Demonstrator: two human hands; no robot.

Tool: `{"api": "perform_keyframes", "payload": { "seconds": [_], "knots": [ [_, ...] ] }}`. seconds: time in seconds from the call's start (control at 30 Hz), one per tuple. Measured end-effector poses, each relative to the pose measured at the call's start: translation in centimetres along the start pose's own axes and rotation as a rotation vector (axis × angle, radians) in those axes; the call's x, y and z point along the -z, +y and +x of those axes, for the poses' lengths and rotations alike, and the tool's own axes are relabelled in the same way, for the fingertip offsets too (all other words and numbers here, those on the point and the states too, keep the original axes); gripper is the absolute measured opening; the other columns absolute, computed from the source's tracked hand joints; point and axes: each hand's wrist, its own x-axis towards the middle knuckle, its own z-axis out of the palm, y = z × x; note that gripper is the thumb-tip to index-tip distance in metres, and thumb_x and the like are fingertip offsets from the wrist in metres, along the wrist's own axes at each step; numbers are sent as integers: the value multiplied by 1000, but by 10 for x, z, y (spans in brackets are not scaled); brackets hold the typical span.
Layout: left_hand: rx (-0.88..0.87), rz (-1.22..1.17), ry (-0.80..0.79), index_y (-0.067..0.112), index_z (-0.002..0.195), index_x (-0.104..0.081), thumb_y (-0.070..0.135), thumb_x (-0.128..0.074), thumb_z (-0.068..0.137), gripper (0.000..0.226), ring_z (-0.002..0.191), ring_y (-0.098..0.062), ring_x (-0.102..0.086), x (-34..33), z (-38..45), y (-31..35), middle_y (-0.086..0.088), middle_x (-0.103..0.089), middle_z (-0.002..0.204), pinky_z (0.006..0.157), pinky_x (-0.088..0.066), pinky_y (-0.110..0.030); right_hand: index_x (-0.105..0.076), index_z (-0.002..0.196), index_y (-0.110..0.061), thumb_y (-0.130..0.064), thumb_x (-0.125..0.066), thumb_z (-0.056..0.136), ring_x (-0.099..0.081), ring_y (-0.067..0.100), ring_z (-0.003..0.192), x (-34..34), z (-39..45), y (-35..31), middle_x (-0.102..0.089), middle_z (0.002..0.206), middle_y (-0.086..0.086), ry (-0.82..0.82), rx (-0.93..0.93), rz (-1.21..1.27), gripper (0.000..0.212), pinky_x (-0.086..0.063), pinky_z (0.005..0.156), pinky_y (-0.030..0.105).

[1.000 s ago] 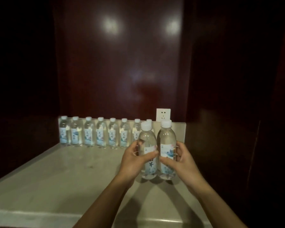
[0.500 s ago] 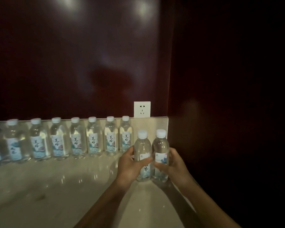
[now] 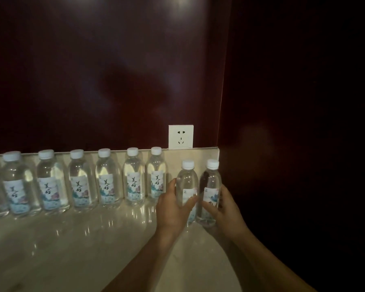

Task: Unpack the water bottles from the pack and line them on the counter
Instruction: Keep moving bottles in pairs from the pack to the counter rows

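Standing upright on the counter, two water bottles are gripped: one by the left hand, one by the right hand.

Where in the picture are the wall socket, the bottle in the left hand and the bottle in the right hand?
wall socket (image 3: pixel 180 137): head view, middle of its white plate.
left-hand bottle (image 3: pixel 187 179): head view, clear shoulder above its label.
right-hand bottle (image 3: pixel 211 182): head view, upper body below its cap.

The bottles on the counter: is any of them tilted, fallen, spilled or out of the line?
Nothing spilled or fallen. The row of bottles stands upright along the backsplash. Only two stand forward of the line: the left hand grips one bottle, the right hand another, both upright.
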Motion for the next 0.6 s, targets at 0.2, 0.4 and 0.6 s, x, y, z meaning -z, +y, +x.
{"api": "perform_keyframes", "payload": {
  "seconds": [0.2, 0.4, 0.6],
  "knots": [
    [-29, 70, 77, 25, 140, -47, 39, -79, 82, 68, 113, -16, -66, -12, 16, -1, 4, -69, 123, 96, -56, -37, -56, 130, -35, -18, -47, 105, -68, 10, 110, 5, 16, 13, -71, 119, -7, -22, 74, -241, 32, -58, 71, 19],
    [40, 299, 67, 25, 153, -29, 41, -82, 78, 93, 131, -25, -51, -24, 9, -6, -3, -50, 145, 102, -48, -40, -34, 149, -16, -22, -68, 93, -53, 22, 129, 8, 21, 18, -51, 142, 5, 20, 144, -583, 66, -46, 100, 24],
    [157, 348, 126, 21, 137, -45, 41, -83, 76, 75, 118, -23, -60, -30, -1, -15, 0, -61, 131, 89, -53, -37, -32, 149, -17, -24, -65, 95, -59, 25, 120, 5, 31, 26, -58, 132, 7, 106, 162, -617, 64, -45, 92, 27]
  ]
}}
